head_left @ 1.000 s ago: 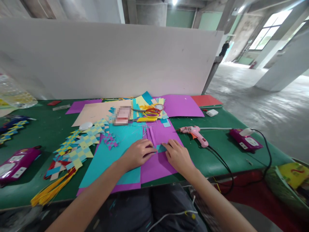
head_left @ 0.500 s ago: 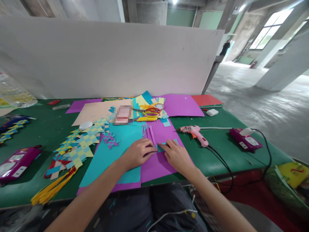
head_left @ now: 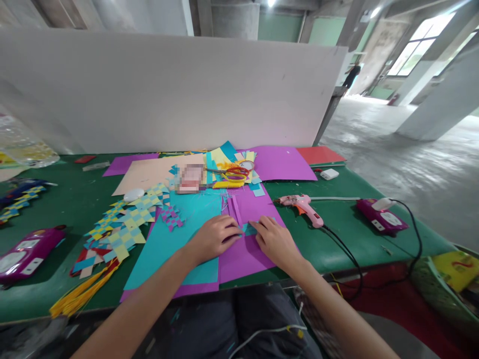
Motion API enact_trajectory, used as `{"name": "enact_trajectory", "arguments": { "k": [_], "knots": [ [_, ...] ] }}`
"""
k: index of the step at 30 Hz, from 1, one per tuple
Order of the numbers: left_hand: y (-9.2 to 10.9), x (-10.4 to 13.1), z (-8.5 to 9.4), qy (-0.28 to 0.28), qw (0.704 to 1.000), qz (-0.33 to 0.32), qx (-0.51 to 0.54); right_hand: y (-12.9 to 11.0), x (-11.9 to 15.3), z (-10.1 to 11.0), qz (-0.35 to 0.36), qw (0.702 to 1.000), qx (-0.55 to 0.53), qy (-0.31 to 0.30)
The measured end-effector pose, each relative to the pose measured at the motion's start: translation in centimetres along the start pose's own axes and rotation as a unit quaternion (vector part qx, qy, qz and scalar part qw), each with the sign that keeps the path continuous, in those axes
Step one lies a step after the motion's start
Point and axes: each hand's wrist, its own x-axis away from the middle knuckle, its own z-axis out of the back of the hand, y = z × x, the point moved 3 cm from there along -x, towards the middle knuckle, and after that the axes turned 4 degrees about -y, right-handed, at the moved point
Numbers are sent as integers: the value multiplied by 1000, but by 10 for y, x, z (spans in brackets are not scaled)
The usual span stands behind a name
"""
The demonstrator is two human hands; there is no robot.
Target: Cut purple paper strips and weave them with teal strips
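Note:
A blue paper strip lies crosswise on a purple paper sheet, between my two hands. My left hand is closed, its thumb and fingertips together at the strip's left end. From the other side my right hand presses fingertips onto the strip and covers part of it; what its thumb touches is hard to make out. Just above the fingers, narrow purple paper strips lie lengthwise. A teal sheet spreads under my left wrist, with a small woven purple-and-blue piece on it.
A pink glue gun lies to the right, its cord trailing off the table edge near a purple power box. Behind the hands are red-and-yellow scissors and a yellow cutter. Woven paper pieces with yellow tassels lie left.
My right index fingertip has shifted slightly right, and a bit more of the blue strip shows between the hands. My left hand stays almost still.

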Motion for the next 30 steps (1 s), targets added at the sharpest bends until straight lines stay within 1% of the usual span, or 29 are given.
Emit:
{"name": "enact_trajectory", "arguments": {
  "k": [7,12,17,19,22,25,28,30],
  "knots": [
    [0,1,0,13,1000,-10,-2,-1,1,1,8,1000,2,8],
    [-1,1,-1,22,1000,-19,-7,-4,1,2,57,998,21,-11],
    [-1,1,-2,16,1000,-17,-9,-1,-2,7,-6,1000,14,8],
    [-1,1,-2,15,1000,-17,-10,-1,-8,12,2,1000,14,5],
    [-1,1,-2,23,999,-17,-14,-3,-21,19,67,997,33,-28],
    [0,0,-2,23,999,-17,-20,-6,-32,21,153,984,69,-61],
    [0,0,-2,21,999,-18,-25,-8,-36,19,228,965,106,-74],
    [-1,1,-3,16,999,-17,-25,-9,-36,17,257,956,121,-73]
  ]
}}
